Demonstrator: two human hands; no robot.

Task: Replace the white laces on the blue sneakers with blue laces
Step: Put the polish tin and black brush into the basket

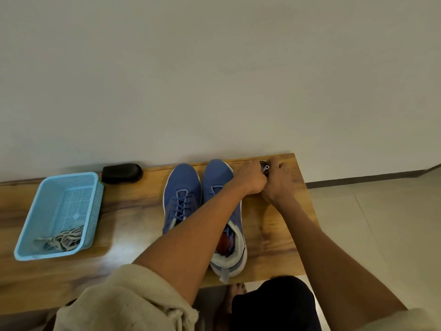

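Observation:
Two blue sneakers stand side by side on the wooden bench (133, 211), toes toward the wall. The left sneaker (181, 197) is laced with blue laces. The right sneaker (220, 177) is partly covered by my left forearm; blue lace ends lie in its opening. Beyond it, at the bench's far right, my left hand (250, 179) and my right hand (280, 185) both close around a small dark tin with white lettering (265, 168), mostly hidden between them. White laces (63, 240) lie heaped in a light blue basket (31, 235) at the left.
A black oblong brush-like object (121, 172) rests against the wall behind the basket. The bench ends just right of my hands, with tiled floor (381, 223) beyond. My dark-clothed knee (274, 304) and a bare foot show below the bench's front edge.

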